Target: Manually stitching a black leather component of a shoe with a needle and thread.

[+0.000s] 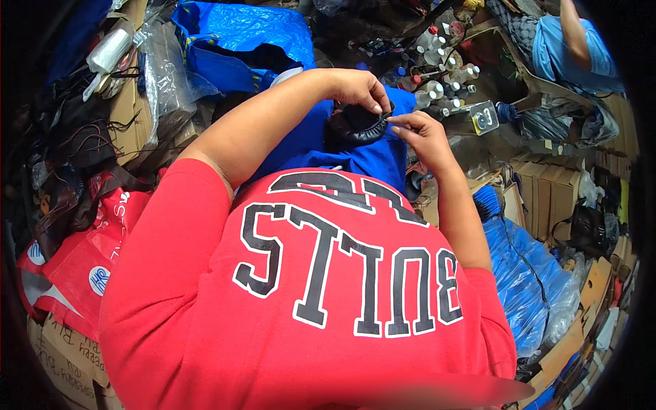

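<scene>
Red shirt (307,307) nearest, left hand (359,89) and right hand (424,133) pinching black leather piece (355,126), bottles (437,75) beyond

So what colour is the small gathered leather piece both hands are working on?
Black. The gathered leather piece shows best in the head view, held between left hand and right hand over blue fabric.

Packages, by clock position from picture centre:
- 8 o'clock: red plastic bag (75,263) with a round white-and-blue label.
- 7 o'clock: brown cardboard boxes (65,362), handwriting on the side.
- 11–12 o'clock: blue woven bag (239,31).
- 10 o'clock: clear plastic bag (164,75) over cardboard.
- 3 o'clock: row of tan cartons (547,191).
- 4 o'clock: blue plastic-wrapped bundle (526,273).
</scene>
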A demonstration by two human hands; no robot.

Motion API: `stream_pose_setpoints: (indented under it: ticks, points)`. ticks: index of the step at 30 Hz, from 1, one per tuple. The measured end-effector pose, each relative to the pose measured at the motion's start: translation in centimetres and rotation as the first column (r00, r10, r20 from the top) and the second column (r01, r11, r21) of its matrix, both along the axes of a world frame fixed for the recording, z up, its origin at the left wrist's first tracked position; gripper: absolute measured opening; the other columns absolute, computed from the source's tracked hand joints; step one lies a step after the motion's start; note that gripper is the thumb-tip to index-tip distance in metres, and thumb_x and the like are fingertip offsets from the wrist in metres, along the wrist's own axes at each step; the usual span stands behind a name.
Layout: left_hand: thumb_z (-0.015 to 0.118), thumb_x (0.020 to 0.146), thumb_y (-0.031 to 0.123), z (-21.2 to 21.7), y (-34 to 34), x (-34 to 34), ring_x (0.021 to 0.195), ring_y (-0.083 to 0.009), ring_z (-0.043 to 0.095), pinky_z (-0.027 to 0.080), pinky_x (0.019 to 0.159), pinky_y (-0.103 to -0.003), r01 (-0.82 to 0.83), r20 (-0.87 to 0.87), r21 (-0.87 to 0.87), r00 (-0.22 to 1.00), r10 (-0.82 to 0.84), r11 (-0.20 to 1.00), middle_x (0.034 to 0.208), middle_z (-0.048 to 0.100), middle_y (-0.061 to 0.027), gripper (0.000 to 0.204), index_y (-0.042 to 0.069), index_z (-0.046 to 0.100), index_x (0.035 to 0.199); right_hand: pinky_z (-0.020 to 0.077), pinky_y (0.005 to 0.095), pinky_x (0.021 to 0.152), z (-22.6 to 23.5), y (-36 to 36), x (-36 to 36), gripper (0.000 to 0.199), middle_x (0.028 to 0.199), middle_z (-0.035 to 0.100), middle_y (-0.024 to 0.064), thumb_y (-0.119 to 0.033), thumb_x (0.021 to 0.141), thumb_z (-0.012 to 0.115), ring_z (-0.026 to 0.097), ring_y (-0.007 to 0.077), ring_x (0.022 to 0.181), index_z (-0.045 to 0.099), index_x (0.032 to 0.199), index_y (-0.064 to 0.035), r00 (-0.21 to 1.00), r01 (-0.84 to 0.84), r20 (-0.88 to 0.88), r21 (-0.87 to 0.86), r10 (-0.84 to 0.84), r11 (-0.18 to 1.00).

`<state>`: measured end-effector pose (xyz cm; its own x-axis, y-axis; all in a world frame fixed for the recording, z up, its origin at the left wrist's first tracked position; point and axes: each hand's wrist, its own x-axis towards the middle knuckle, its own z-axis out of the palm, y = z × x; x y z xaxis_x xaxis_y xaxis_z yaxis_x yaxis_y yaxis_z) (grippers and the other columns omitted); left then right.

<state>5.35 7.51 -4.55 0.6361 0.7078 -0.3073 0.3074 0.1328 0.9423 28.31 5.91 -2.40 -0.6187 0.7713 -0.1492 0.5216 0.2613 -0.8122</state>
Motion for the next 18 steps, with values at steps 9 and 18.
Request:
stream_pose_setpoints:
  ticks: [9,18]
  points:
    - [0.066,0.077,0.01,-0.4,0.8,0.1,0.084,-0.0105,0.058,0.045,0.08,-0.026,0.054,0.007,0.004,0.999,-0.054,0.999,0.091,0.066,-0.002,0.024,0.004,0.067,0.101,0.039,0.0218,0.069,-1.8,1.3,0.4,0.022,0.077,0.052,0.0,-0.007,0.076,0.066,0.048,0.0092,0.074,0.069,0.098,-0.01,0.989,-0.04,-0.146,-0.227,0.006,0.973]
    - [0.07,0.075,0.011,-0.2,0.4,0.0,0.086,-0.0124,0.059,0.045,0.08,-0.027,-0.021,-0.082,0.072,0.996,0.027,0.997,0.091,0.066,-0.0041,0.027,0.003,0.066,0.1,0.0434,0.0248,0.064,0.7,1.5,-0.8,0.021,0.072,0.051,0.0019,-0.002,0.073,0.067,0.052,0.0123,0.068,0.071,0.09,-0.0141,0.994,-0.112,0.018,0.064,0.111,0.992]
